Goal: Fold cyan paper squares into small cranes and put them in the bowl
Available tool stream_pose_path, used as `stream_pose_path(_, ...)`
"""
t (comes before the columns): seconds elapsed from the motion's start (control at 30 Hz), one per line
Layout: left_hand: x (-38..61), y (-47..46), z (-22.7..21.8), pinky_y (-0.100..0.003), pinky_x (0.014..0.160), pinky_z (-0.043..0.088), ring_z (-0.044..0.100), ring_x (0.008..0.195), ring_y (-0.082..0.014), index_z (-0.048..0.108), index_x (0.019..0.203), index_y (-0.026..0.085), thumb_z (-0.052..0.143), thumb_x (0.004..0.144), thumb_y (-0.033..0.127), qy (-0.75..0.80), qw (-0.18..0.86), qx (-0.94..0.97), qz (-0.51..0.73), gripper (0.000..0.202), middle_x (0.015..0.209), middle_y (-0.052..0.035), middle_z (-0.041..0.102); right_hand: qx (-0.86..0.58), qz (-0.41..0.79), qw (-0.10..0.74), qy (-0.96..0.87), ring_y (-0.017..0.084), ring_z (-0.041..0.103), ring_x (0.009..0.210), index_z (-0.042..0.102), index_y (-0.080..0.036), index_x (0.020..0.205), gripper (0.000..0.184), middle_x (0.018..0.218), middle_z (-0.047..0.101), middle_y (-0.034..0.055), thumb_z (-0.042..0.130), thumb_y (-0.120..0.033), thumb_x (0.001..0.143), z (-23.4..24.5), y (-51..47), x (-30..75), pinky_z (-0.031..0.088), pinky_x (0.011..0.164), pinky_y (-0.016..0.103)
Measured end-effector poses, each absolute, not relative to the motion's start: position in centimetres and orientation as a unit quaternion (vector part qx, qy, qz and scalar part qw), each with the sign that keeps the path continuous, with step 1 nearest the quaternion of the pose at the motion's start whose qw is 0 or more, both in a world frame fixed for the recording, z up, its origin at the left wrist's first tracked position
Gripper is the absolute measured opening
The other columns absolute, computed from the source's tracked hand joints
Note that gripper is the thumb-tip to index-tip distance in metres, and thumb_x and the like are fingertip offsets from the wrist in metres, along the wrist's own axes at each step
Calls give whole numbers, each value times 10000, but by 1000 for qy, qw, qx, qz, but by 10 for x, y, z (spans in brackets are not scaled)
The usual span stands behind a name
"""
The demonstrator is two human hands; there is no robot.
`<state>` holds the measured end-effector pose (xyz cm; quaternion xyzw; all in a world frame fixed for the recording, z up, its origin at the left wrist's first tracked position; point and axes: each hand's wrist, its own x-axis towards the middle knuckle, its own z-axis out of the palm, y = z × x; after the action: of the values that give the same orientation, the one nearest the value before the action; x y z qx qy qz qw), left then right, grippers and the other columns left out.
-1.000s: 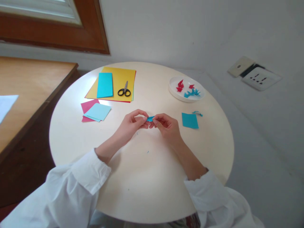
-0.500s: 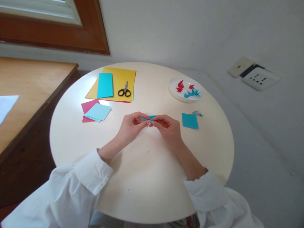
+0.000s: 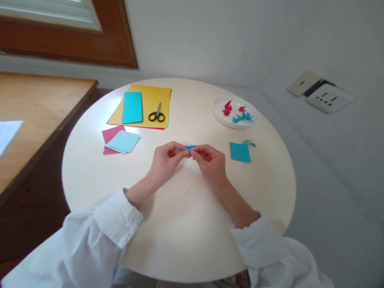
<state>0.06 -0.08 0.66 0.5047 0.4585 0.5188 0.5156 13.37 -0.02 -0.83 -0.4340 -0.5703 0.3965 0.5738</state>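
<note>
A small folded piece of blue paper (image 3: 190, 147) is pinched between my two hands above the middle of the round table. My left hand (image 3: 168, 157) grips its left end, thumb and forefinger closed together. From the other side my right hand (image 3: 211, 161) closes on it, its thumb tip almost meeting the left thumb. Fingers cover most of the paper, so its full shape is hidden. To the right of my right hand lies a flat blue paper square (image 3: 240, 152), with a thin curled blue strip (image 3: 249, 143) just behind it.
A white dish (image 3: 220, 116) at the back right holds red folded papers (image 3: 227, 108) and blue ones (image 3: 243, 117). Black-handled scissors (image 3: 157, 114) and a blue sheet (image 3: 132, 107) lie on yellow paper (image 3: 150, 94). Pink and light-blue squares (image 3: 126, 141) sit at left on the white table (image 3: 180, 232).
My right hand has shifted slightly left, bringing the thumbs closer together, and less of the blue paper shows between the fingers. Everything else stays where it was.
</note>
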Motion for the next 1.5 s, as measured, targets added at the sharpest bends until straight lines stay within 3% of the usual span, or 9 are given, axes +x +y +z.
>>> stream_pose_path(0.97, 9, -3, -4, -267, 583, 432, 564, 611, -139, 545, 658, 159, 615, 690, 259, 510, 466, 512, 510, 127, 611, -9, 590, -460, 401, 563, -557, 137, 627, 547, 584, -172, 625, 110, 571, 655, -2, 659, -223, 686, -11, -1, 130, 515, 580, 279)
stream_pose_path(1.17, 8, -4, -3, -234, 532, 398, 542, 576, -117, 463, 637, 182, 620, 685, 254, 490, 464, 518, 525, 179, 576, 26, 529, -465, 400, 557, -560, 133, 623, 538, 583, -168, 624, 112, 569, 648, -3, 663, -222, 679, -11, 0, 132, 506, 571, 271)
stream_pose_path(1.4, 2, 0, 1, -250, 574, 434, 578, 579, -130, 437, 923, 229, 598, 727, 361, 478, 551, 476, 491, 286, 595, 53, 549, -464, 405, 528, -584, 132, 614, 522, 579, -170, 624, 137, 556, 638, -9, 667, -260, 679, -10, 0, 140, 502, 571, 276)
stream_pose_path(1.5, 0, 2, 2, -243, 528, 398, 527, 543, -122, 508, 756, 189, 511, 782, 399, 496, 528, 528, 443, 212, 591, 24, 529, -460, 408, 508, -604, 134, 608, 520, 578, -176, 624, 142, 558, 629, -11, 657, -276, 686, -10, 0, 141, 500, 573, 285)
